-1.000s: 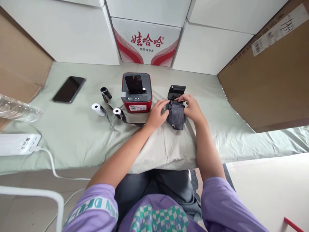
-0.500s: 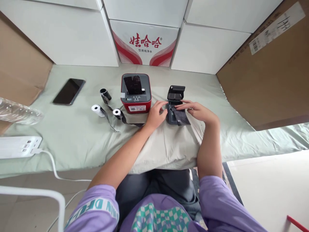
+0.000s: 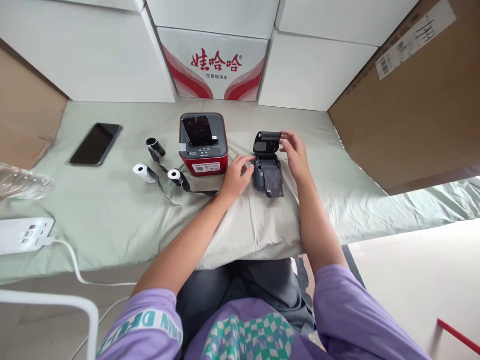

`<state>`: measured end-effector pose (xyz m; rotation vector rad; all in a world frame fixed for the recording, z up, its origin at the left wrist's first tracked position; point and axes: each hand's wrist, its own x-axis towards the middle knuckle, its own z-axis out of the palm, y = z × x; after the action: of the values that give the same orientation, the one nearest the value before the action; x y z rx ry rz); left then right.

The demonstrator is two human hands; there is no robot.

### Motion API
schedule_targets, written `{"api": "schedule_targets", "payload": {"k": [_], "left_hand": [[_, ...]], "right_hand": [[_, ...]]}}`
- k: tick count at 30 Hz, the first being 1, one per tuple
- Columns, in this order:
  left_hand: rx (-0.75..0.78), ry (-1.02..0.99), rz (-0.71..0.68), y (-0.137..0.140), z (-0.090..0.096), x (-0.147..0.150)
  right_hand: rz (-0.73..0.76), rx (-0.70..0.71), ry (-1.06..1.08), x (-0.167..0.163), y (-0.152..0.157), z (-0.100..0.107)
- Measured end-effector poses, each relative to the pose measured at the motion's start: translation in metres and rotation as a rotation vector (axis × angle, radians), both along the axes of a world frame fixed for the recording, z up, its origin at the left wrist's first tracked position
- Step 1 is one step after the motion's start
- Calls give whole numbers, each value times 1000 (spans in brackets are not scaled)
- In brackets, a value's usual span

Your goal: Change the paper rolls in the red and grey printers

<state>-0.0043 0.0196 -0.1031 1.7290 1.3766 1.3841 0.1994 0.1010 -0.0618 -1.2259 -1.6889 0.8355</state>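
Observation:
A small dark portable printer (image 3: pixel 259 176) lies on the cloth with its lid (image 3: pixel 267 142) raised. A strip of black paper (image 3: pixel 273 179) runs out of its paper bay and hangs over the front edge. My left hand (image 3: pixel 237 177) rests at the printer's left side, a fingertip touching its edge, thumb and fingers apart. At the lid's right edge, my right hand (image 3: pixel 296 152) has thumb and fingers closed on it. Left of my left hand stands a red and black printer (image 3: pixel 210 166) with black paper sticking out of its top.
Several paper rolls, including a white roll (image 3: pixel 144 172) with a black tail, lie left of the red printer. Farther left are a phone (image 3: pixel 96 144), a plastic bottle (image 3: pixel 24 181) and a white power strip (image 3: pixel 24 235). White boxes (image 3: pixel 217 65) line the back; a cardboard box (image 3: pixel 416 115) stands right.
My right hand has moved from the paper strip up to the lid's right edge. The strip now lies free over the printer's front. My left hand stays beside the printer.

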Motion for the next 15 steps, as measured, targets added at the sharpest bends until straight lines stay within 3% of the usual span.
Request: {"api": "schedule_targets", "payload": {"k": [3,9,15], "left_hand": [[3,3,4,0,-1,0],[-14,52,14,1,-2,-1],[4,46,-6,1,-4,0]], "right_hand": [[39,-28,5,11,-5,8],[348,-352,-190,29,-16,21],[418,-406,-158,31,-12,18]]}}
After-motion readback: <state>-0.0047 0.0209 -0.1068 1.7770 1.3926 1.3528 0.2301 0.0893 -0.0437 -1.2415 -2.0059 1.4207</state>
